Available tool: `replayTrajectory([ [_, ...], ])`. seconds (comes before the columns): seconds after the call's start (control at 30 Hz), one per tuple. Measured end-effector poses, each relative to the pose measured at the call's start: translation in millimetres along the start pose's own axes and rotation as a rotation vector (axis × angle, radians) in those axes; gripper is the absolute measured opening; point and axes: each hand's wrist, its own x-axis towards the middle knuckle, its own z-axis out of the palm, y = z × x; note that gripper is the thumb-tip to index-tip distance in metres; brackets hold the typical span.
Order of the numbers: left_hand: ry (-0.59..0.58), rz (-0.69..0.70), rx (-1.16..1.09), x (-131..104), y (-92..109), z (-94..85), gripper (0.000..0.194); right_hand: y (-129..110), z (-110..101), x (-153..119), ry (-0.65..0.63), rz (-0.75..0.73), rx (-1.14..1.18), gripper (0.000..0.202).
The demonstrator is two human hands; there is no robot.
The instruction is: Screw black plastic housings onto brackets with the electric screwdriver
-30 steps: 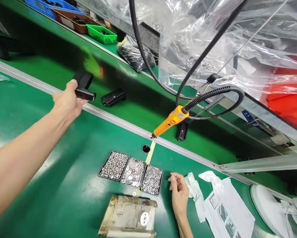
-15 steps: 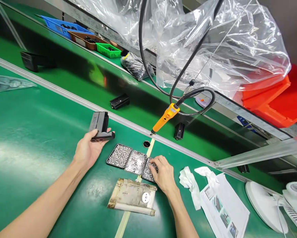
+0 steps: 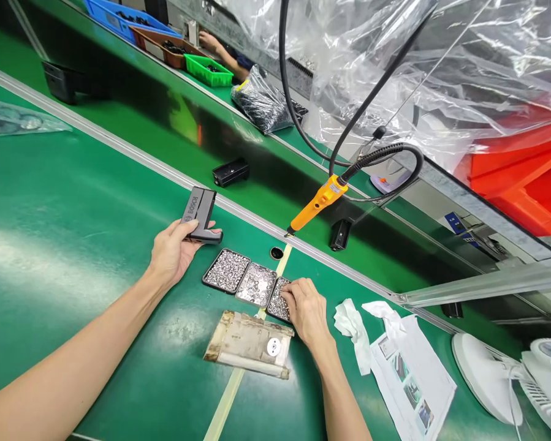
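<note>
Gripped a dark grey L-shaped plastic part (image 3: 203, 211) in the left hand (image 3: 174, 254), thumb pressed across the lower end of the face, fingertips showing beyond the short arm. Had the part at eleven o'clock from three shallow trays of small metal pieces, over the green tabletop (image 3: 132, 217) and near the silver metal rail (image 3: 132, 147). Could not tell whether it was raised or touching. Saw a smooth, matt face with BOSCH lettering running lengthwise, a round logo by the thumb, a darker side edge, the long arm tipped towards one o'clock and the short arm pointing to three, rounded at its end.

Brought the fingertips of the right hand (image 3: 308, 309) close together over the right-hand black-rimmed tray of small silver metal pieces (image 3: 279, 300). Could not tell whether anything was pinched between them. Had the middle tray of flat silver washers (image 3: 257, 285) just beside it, and the left-hand black-rimmed tray of small silver metal pieces (image 3: 227, 271) beyond at ten o'clock.

Had a small round black-centred object (image 3: 276, 252) at one o'clock from the trays, an orange power screwdriver with a black cable (image 3: 319, 202) farther out at one, a stained, taped beige rectangular pad with a white disc on top (image 3: 252, 343) at six, and crumpled white tissues (image 3: 354, 331) beside a printed white sheet (image 3: 413, 383) at four.
</note>
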Motion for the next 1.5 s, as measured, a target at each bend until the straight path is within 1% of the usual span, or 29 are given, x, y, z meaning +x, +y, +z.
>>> replayTrajectory([
  [0.07,0.007,0.006,-0.008,1,-1,-0.9,0.039,-4,-5,-5,0.035,0.023,0.042,0.015],
  [0.17,0.016,0.012,-0.013,2,-1,-1.2,0.035,-20,-21,-22,0.072,0.053,0.135,0.016],
  [0.23,0.019,0.012,-0.011,2,-1,-0.8,0.033,-34,-32,-39,0.056,0.056,0.228,0.016],
  [0.3,0.020,0.013,-0.009,2,-2,0.0,0.033,-45,-40,-55,0.009,0.029,0.360,0.012],
  [0.37,0.018,0.016,-0.007,2,-2,0.8,0.032,-51,-41,-66,-0.020,-0.013,0.446,0.008],
  [0.4,0.017,0.019,-0.006,2,-2,1.2,0.032,-51,-40,-69,-0.018,-0.030,0.451,0.009],
  [0.53,0.020,0.027,0.001,1,-1,1.9,0.029,-48,-32,-69,0.024,-0.063,0.376,0.013],
  [0.63,0.019,0.025,0.004,1,-1,1.5,0.029,-47,-29,-67,0.002,-0.068,0.377,0.015],
  [0.9,0.023,0.024,0.008,2,-1,1.2,0.029,-44,-31,-72,-0.010,-0.058,0.427,0.020],
  [1.2,0.028,0.026,0.008,3,0,1.8,0.027,-44,-31,-75,-0.018,-0.099,0.369,0.024],
  [1.5,0.041,0.024,-0.001,3,0,3.0,0.026,-43,-31,-75,-0.034,-0.094,0.348,0.024],
])
